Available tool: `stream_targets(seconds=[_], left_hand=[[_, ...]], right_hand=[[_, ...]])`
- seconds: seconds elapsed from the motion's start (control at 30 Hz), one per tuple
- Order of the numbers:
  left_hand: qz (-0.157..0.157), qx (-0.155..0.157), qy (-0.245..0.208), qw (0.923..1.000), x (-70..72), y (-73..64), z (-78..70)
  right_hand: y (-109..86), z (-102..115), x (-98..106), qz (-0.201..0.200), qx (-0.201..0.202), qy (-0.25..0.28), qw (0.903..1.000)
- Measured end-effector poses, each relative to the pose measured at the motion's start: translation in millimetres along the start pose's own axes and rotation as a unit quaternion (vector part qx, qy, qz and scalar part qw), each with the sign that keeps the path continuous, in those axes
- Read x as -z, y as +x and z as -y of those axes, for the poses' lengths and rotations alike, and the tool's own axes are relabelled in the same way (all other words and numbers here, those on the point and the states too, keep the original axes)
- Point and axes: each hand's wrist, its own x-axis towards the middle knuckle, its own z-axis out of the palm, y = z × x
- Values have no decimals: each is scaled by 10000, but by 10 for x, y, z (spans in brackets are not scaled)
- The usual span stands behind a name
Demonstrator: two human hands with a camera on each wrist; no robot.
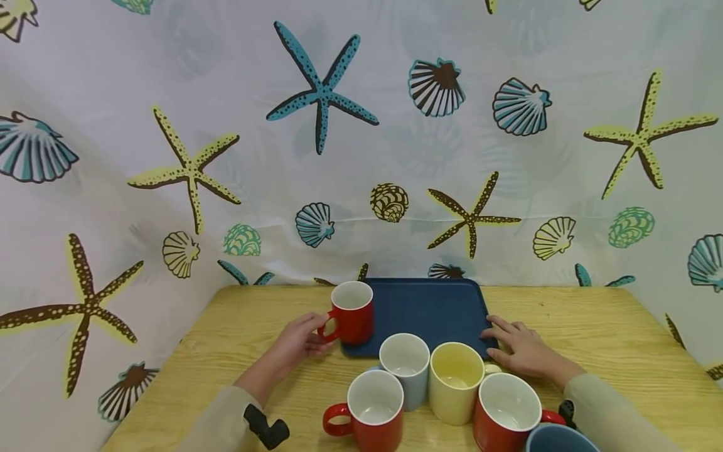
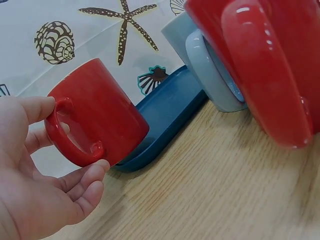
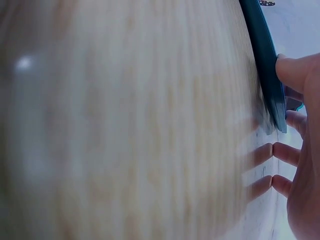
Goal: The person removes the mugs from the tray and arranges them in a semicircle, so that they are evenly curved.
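Observation:
My left hand point(image 1: 296, 345) pinches the handle of a red mug point(image 1: 358, 323) with a white inside. This mug is upright at the left end of a dark blue tray point(image 1: 426, 314), overlapping its rim. In the left wrist view, thumb and finger meet at the handle's top, while other fingertips point(image 2: 102, 167) lie under the handle by the mug's base. On the other side, my right hand point(image 1: 522, 348) touches the tray's right edge. In the right wrist view, its thumb is on the tray rim and the other fingertips rest on the table.
In front of the tray stand a light blue mug point(image 1: 415, 383), a yellow mug point(image 1: 449, 398) and two red mugs, one at left point(image 1: 378, 433) and one at right point(image 1: 491, 420). A blue mug point(image 1: 559, 439) is cut off at the bottom. Patterned cloth point(image 1: 395, 150) hangs behind the wooden table point(image 1: 576, 320).

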Motion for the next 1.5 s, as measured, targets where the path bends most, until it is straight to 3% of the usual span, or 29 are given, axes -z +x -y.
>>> stream_targets(seconds=[0.3, 0.43, 0.77, 1.07, 1.33, 1.5], left_hand=[[66, -229, -3, 9997, 80, -165, 22], [-10, -234, -5, 9997, 104, -258, 9], [189, -226, -192, 9994, 219, -455, 45], [313, -176, -382, 9986, 348, -697, 44], [65, -21, -438, 9990, 364, -846, 130], [180, 49, -683, 9975, 400, -983, 191]], right_hand=[[-4, 39, -4, -19, 53, -6, 10000], [8, 37, -22, -24, 79, -14, 10000], [8, 59, -60, 10, 70, 114, 9999], [8, 72, -43, -72, 177, 75, 9998], [-24, 67, 20, -109, 111, 52, 9999], [-22, 75, 17, -77, 92, 31, 9999]])
